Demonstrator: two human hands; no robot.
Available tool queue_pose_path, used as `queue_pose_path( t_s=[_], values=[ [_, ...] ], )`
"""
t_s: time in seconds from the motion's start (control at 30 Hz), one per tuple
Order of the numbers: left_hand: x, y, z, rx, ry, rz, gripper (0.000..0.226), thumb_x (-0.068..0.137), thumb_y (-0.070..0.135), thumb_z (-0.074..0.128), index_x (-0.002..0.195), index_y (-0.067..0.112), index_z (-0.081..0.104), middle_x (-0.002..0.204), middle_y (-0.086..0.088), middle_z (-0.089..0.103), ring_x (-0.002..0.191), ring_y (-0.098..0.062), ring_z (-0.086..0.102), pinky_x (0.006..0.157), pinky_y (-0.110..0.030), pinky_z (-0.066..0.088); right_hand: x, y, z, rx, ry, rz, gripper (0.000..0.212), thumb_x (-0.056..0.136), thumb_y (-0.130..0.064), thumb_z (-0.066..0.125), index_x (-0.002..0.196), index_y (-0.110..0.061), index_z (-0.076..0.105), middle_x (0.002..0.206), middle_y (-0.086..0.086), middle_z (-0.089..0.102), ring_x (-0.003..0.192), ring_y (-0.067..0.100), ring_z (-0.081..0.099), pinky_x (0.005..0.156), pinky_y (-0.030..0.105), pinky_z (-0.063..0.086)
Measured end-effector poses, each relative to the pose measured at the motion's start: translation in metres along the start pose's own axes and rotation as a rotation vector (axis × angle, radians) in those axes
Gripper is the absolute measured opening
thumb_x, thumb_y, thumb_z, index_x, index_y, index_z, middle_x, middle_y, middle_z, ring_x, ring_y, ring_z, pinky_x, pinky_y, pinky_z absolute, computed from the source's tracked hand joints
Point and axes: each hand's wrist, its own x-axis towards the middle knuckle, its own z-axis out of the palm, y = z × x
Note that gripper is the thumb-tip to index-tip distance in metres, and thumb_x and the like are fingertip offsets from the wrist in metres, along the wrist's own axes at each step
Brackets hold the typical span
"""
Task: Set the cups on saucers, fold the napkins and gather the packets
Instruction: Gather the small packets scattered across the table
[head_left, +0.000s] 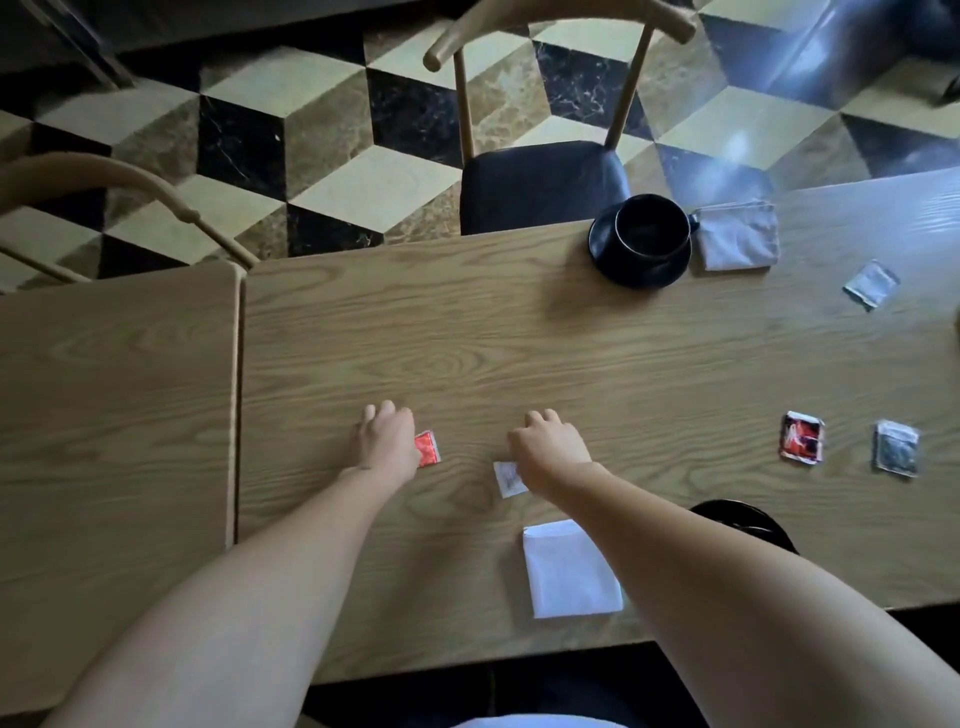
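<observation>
Packets scattered over table (467, 338): red packet (428, 448) under left hand (387, 439), fingers curled onto it; white packet (508, 479) under right hand (548, 446), fingers curled, pinching its edge. Red-black packet (801, 436), dark packet (896, 448) well right; silver packet (871, 284) farther back. Black cup (653, 228) sits on saucer (613, 260), grey napkin (737, 236) just beside. White folded napkin (569, 569) near edge, beside right forearm.

near saucer (748, 522) under forearm, packets half-covered
</observation>
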Motion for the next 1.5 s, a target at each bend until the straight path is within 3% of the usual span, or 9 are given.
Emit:
queue_pose_path(
  t_s=[0.13, 0.27, 0.47, 0.57, 0.73, 0.97, 1.13, 1.23, 1.5],
  values=[
    [-0.013, 0.0, -0.001, -0.135, -0.062, -0.051, 0.017, 0.087, 0.019, 0.063, 0.103, 0.017, 0.06, 0.111, -0.009, 0.068, 0.11, -0.033, 0.06, 0.083, -0.035, 0.046, -0.014, -0.008, -0.008, 0.453, -0.025, 0.257, 0.014, 0.087, -0.017, 0.063, 0.098, -0.009, 0.067, 0.101, 0.012, 0.07, 0.096, 0.031, 0.064, 0.07, 0.031, 0.047],
    [-0.038, 0.016, -0.011, -0.869, -0.231, -0.199, 0.009, 0.083, 0.004, 0.07, 0.088, 0.01, 0.066, 0.089, -0.016, 0.066, 0.087, -0.026, 0.064, 0.073, -0.033, 0.044, -0.052, -0.026, -0.019, 1.15, 0.064, 0.449, 0.015, 0.084, -0.016, 0.074, 0.073, -0.009, 0.065, 0.069, 0.008, 0.057, 0.064, 0.02, 0.051, 0.055, 0.026, 0.038],
    [-0.093, 0.07, -0.035, -1.489, -0.548, -0.04, 0.024, 0.096, 0.001, 0.053, 0.082, 0.011, 0.07, 0.065, -0.007, 0.07, 0.054, -0.017, 0.066, 0.049, -0.024, 0.053, -0.115, -0.037, -0.015, 1.695, 0.34, 0.577, 0.001, 0.087, -0.01, 0.07, 0.087, -0.009, 0.07, 0.075, 0.003, 0.064, 0.059, 0.011, 0.054, 0.052, 0.02, 0.041],
    [-0.109, 0.094, -0.039, -1.527, -0.614, -0.018, 0.023, 0.097, 0.006, 0.05, 0.092, 0.003, 0.072, 0.079, -0.014, 0.071, 0.065, -0.024, 0.067, 0.05, -0.028, 0.057, -0.135, -0.021, -0.007, 1.699, 0.441, 0.691, 0.009, 0.086, -0.014, 0.072, 0.093, -0.008, 0.069, 0.075, 0.001, 0.064, 0.062, 0.011, 0.055, 0.053, 0.02, 0.043],
    [-0.123, 0.134, -0.036, -1.492, -0.695, 0.052, 0.01, 0.092, 0.007, 0.067, 0.101, 0.003, 0.063, 0.087, -0.016, 0.067, 0.077, -0.028, 0.064, 0.089, -0.05, 0.055, -0.158, 0.013, -0.003, 1.638, 0.504, 0.671, 0.011, 0.084, -0.015, 0.077, 0.084, -0.012, 0.067, 0.075, 0.003, 0.066, 0.057, 0.009, 0.056, 0.051, 0.021, 0.041],
    [-0.115, 0.215, -0.038, -1.471, -0.727, -0.013, 0.02, 0.095, 0.001, 0.06, 0.114, 0.003, 0.065, 0.083, -0.01, 0.066, 0.058, -0.016, 0.067, 0.044, -0.02, 0.052, -0.165, 0.12, -0.007, 1.626, 0.461, 0.658, 0.022, 0.083, -0.03, 0.079, 0.091, -0.014, 0.068, 0.073, -0.002, 0.066, 0.054, 0.007, 0.057, 0.051, 0.019, 0.044],
    [-0.101, 0.263, -0.034, -1.48, -0.665, -0.103, 0.021, 0.097, -0.001, 0.054, 0.117, 0.003, 0.062, 0.096, -0.017, 0.066, 0.082, -0.033, 0.064, 0.071, -0.042, 0.057, -0.147, 0.239, 0.015, 1.432, 0.563, 0.972, 0.021, 0.086, -0.025, 0.074, 0.099, -0.01, 0.068, 0.098, 0.014, 0.072, 0.082, 0.025, 0.067, 0.075, 0.039, 0.055],
    [-0.092, 0.287, -0.029, -1.468, -0.625, -0.18, 0.017, 0.096, 0.0, 0.056, 0.109, 0.008, 0.064, 0.096, -0.017, 0.068, 0.081, -0.034, 0.067, 0.072, -0.046, 0.058, -0.134, 0.283, 0.029, 1.186, 0.503, 1.079, 0.04, 0.086, -0.034, 0.076, 0.11, -0.005, 0.065, 0.114, 0.015, 0.069, 0.108, 0.03, 0.063, 0.083, 0.032, 0.045],
    [-0.079, 0.334, -0.029, -1.408, -0.559, -0.193, 0.026, 0.093, 0.0, 0.05, 0.111, 0.009, 0.066, 0.093, -0.015, 0.068, 0.076, -0.031, 0.066, 0.084, -0.054, 0.055, -0.109, 0.3, 0.038, 0.906, 0.432, 1.039, 0.045, 0.083, -0.045, 0.075, 0.106, -0.009, 0.059, 0.116, 0.015, 0.057, 0.101, 0.038, 0.064, 0.083, 0.039, 0.047]
  ],
)
